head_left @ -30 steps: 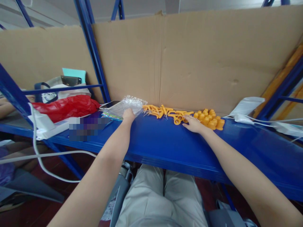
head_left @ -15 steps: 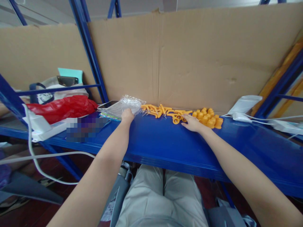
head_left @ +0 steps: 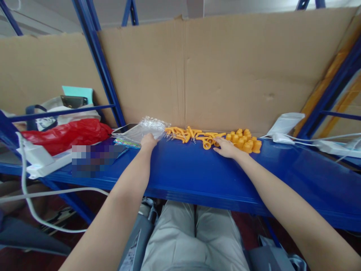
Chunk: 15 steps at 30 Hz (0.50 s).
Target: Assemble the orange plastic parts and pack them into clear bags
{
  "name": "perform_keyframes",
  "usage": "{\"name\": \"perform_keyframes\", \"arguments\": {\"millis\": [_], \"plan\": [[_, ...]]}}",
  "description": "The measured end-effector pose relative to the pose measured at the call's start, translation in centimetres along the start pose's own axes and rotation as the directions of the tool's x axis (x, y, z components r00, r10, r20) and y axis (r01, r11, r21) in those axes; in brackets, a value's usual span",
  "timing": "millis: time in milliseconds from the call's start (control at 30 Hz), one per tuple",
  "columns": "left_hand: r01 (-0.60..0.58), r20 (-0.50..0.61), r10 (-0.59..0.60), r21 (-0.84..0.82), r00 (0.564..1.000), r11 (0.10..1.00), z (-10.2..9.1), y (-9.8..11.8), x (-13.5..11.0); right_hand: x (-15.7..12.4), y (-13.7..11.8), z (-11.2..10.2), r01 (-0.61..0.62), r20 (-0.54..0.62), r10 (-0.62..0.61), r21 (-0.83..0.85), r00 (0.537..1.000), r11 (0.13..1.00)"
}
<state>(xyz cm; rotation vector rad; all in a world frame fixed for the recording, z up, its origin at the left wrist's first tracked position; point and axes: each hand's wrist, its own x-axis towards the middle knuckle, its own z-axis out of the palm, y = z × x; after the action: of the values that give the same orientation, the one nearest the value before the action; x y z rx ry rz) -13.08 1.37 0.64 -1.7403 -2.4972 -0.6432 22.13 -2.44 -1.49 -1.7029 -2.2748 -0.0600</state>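
My left hand (head_left: 148, 142) rests at the near edge of a heap of clear plastic bags (head_left: 134, 134); its fingers point away from me and are too hidden to show a grip. A small pack of multicoloured bits (head_left: 127, 142) lies beside it. My right hand (head_left: 225, 147) is open, thumb apart, its fingertips touching or just beside the orange trumpet-shaped pieces (head_left: 207, 145). Left of these lie several orange stick-like pieces (head_left: 180, 133) with small metal chains. To the right stand several orange knobbed cup-like pieces (head_left: 244, 141), close together in a group.
The blue shelf (head_left: 191, 177) runs beneath everything, with a cardboard sheet (head_left: 225, 71) behind. At left are a red plastic bag (head_left: 67, 133), a white power strip (head_left: 50, 165) and a cable (head_left: 25, 195). White pouches (head_left: 284, 128) and cords lie at right.
The whole view has shifted slightly, so things sit a little lower and further left. Both hands stay at nearly the same places beside the bags and the orange pieces.
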Motion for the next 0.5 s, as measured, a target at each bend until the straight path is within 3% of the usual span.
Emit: {"name": "perform_keyframes", "arguments": {"millis": [267, 500], "plan": [[0.059, -0.048, -0.061, -0.038, 0.997, 0.998, 0.2, -0.45, 0.64, 0.25, 0.34, 0.25, 0.028, 0.007, -0.028, -0.008, 1.0, 1.0], [0.034, -0.05, -0.035, -0.009, 0.998, 0.999, 0.36, -0.25, 0.53, 0.11, 0.15, 0.12, 0.02, 0.002, -0.02, 0.002, 1.0, 1.0]]}}
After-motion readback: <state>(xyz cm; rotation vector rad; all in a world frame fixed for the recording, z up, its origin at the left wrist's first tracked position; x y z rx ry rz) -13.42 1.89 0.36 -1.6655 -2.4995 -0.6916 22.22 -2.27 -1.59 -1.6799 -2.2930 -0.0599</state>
